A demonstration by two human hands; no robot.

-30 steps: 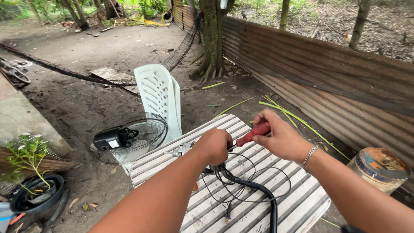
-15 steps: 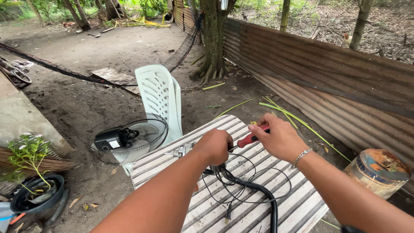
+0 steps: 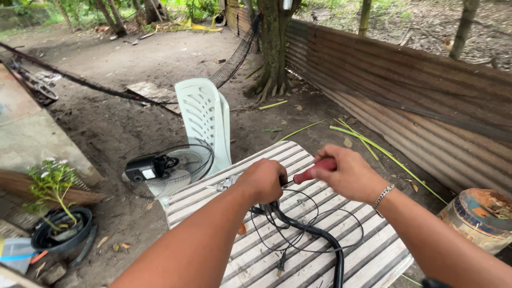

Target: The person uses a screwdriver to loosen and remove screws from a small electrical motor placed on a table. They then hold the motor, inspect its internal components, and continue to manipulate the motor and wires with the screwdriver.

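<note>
Two hands: both work at one spot over a slatted white table [image 3: 298,250] in a dirt yard.
Left hand: the left hand [image 3: 264,180] is a closed fist around a small metal fitting [image 3: 223,184], whose tip pokes out past the knuckles toward the chair.
Right hand: the right hand [image 3: 346,173] has its fingers curled tight on the red handle of a screwdriver [image 3: 314,170], the shaft running into the left fist.
Change: against the views a second and half a second back, the red handle lies lower and flatter, nearer the left fist; the fist itself has hardly shifted.
Reading: this looks like a turning or driving stroke on the fitting, with the part held steady rather than released.
Cord: a thick black tube [image 3: 320,240] and a thin black cord [image 3: 298,224] trail from under the left hand across the slats, the plug [image 3: 281,262] lying loose near the table's front edge.
Nearby: a fan head [image 3: 170,166] with its wire guard sits on the seat of a white plastic chair [image 3: 205,114] just beyond the table.
Surroundings: a rusted corrugated fence [image 3: 405,90] on the right, a potted plant [image 3: 56,213] at left, a worn drum [image 3: 482,216] by the right arm.
</note>
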